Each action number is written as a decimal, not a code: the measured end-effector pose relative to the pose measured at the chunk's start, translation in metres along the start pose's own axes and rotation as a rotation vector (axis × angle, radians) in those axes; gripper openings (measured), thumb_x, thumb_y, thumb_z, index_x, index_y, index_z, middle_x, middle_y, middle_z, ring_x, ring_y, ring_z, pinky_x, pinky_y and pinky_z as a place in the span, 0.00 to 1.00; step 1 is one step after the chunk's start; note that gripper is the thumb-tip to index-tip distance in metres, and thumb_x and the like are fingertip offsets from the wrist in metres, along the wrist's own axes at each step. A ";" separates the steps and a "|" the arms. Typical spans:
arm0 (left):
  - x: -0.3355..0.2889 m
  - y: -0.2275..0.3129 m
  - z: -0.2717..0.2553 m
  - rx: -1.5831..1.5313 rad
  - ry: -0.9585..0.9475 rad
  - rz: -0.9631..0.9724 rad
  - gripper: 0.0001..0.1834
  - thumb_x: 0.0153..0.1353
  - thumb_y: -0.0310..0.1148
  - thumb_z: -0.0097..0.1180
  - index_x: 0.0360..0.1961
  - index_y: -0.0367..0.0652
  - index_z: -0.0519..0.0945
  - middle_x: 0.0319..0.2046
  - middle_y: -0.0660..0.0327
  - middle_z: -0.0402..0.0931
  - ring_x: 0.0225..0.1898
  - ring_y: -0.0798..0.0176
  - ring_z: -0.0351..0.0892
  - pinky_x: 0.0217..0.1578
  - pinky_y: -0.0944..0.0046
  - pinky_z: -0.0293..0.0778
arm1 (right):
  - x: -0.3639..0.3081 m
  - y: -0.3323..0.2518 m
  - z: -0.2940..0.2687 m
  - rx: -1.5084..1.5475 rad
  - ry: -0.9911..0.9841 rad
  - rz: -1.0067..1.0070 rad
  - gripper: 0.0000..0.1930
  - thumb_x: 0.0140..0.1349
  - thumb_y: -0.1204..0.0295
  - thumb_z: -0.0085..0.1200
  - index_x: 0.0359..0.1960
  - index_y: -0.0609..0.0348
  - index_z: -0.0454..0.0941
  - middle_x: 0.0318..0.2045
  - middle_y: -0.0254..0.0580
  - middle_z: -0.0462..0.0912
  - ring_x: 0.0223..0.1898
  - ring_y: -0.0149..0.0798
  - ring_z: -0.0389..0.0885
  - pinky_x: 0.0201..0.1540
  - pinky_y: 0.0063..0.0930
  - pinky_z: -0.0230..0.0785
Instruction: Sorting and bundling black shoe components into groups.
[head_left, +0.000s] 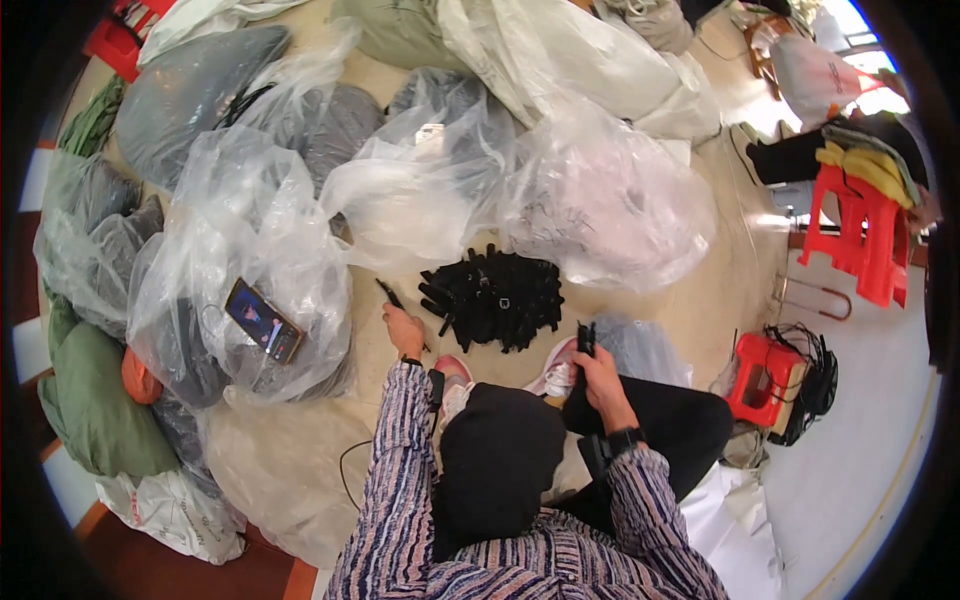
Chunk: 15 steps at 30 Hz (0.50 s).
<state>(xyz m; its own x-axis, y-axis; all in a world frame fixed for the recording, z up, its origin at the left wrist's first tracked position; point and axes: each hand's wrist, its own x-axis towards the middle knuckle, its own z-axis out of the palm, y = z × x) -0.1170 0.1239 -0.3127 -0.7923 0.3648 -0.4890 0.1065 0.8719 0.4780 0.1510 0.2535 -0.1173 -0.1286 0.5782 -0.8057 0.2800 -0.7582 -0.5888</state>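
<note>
My right hand [600, 375], at five o'clock, is closed round a bundle of black straps [585, 340]. My left hand [403, 328] pinches one strap [390, 294] at nine o'clock of the black pile [492, 297]. They look light and floppy; best gripped mid-length.

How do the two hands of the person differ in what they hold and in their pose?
The left hand reaches forward over the floor and holds one thin black piece, pointing away from the person; the right hand stays near the knee and grips a black strap piece standing upright. The left hand is close to the pile of black straps; the right hand is farther to its side. Both are bare and hold black items.
</note>
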 end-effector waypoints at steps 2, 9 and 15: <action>0.005 -0.018 0.003 -0.224 0.075 0.076 0.24 0.41 0.23 0.49 0.43 0.24 0.60 0.33 0.36 0.70 0.37 0.39 0.72 0.40 0.51 0.67 | 0.031 0.029 0.004 0.094 0.005 -0.038 0.04 0.52 0.79 0.46 0.30 0.63 0.69 0.18 0.35 0.70 0.16 0.29 0.68 0.18 0.21 0.60; -0.009 -0.013 0.036 -0.562 -0.234 -0.286 0.04 0.47 0.21 0.46 0.26 0.34 0.70 0.20 0.57 0.69 0.18 0.61 0.70 0.18 0.63 0.65 | 0.117 0.062 -0.002 -0.531 0.358 -0.258 0.10 0.56 0.72 0.45 0.36 0.68 0.67 0.24 0.43 0.73 0.26 0.40 0.72 0.31 0.32 0.65; -0.010 -0.002 0.038 -0.558 -0.163 -0.249 0.21 0.44 0.22 0.47 0.42 0.30 0.63 0.32 0.51 0.71 0.28 0.58 0.73 0.28 0.61 0.70 | 0.131 0.059 0.017 -0.596 0.373 -0.385 0.16 0.55 0.72 0.45 0.41 0.73 0.65 0.36 0.66 0.70 0.43 0.63 0.67 0.46 0.45 0.59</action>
<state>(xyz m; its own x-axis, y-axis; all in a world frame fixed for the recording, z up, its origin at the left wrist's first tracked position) -0.0862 0.1308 -0.3362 -0.6468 0.2564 -0.7182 -0.4336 0.6511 0.6229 0.1351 0.2791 -0.2589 -0.0228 0.9092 -0.4158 0.7555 -0.2567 -0.6027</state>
